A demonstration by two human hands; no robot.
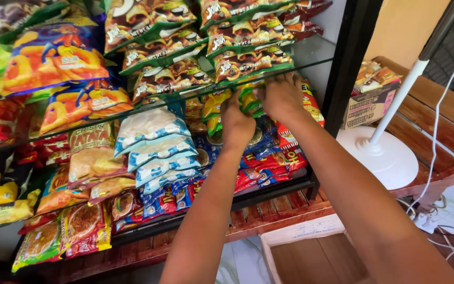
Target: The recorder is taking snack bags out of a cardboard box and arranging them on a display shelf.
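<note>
A green-and-yellow snack packet (250,100) is held just under the glass shelf (311,60), a little above the centre of the view, among other packets of the lower shelf. It is gripped from the 3 o'clock side by the right hand (282,97), whose fingers are closed over its upper edge. At its 9 o'clock side the left hand (236,123) is pressed against it, fingers curled inward; whether the packet is actually pinched by this hand cannot be told, since only the back of the hand is seen.

At 12 o'clock of the packet, rows of brown-and-green snack bags (248,39) are stacked on the glass shelf. At 9 o'clock, blue-and-white bags (153,142) are piled, and orange-and-purple bags (53,58) are seen at 10 o'clock. Red packets (269,168) lie at 6 o'clock. At 3 o'clock, well apart, a white fan base (382,155) is set on a wooden bench (447,121), beside a cardboard box (369,105).
</note>
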